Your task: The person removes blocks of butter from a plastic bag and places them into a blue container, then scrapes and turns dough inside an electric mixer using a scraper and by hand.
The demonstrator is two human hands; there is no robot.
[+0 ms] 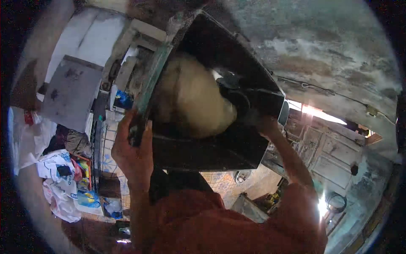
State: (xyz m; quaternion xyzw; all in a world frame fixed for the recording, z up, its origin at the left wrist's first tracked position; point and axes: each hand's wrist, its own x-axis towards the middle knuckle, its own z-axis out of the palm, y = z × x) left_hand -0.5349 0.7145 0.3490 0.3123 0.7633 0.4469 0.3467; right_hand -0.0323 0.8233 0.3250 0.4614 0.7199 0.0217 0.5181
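Observation:
A dark, open, box-like container (207, 154) with a greenish worn rim fills the middle of the head view. Inside it is a large beige, rounded mass (190, 97), smeared by motion; I cannot make out what it is. My left hand (134, 154) grips the container's left edge, thumb on the inner side and fingers round the outside. At the right side, my right hand (267, 126) reaches into the container, near a dark curved shape (242, 99). Its fingers are blurred and lost in the shadow, so their hold cannot be seen.
A grey panel (72, 93) stands at the left, above plastic bags (59, 173) and other clutter. Patterned tiles (215, 180) show below the container. A stained wall (330, 55) with a cable rises at the right, near a pale panelled door (332, 154).

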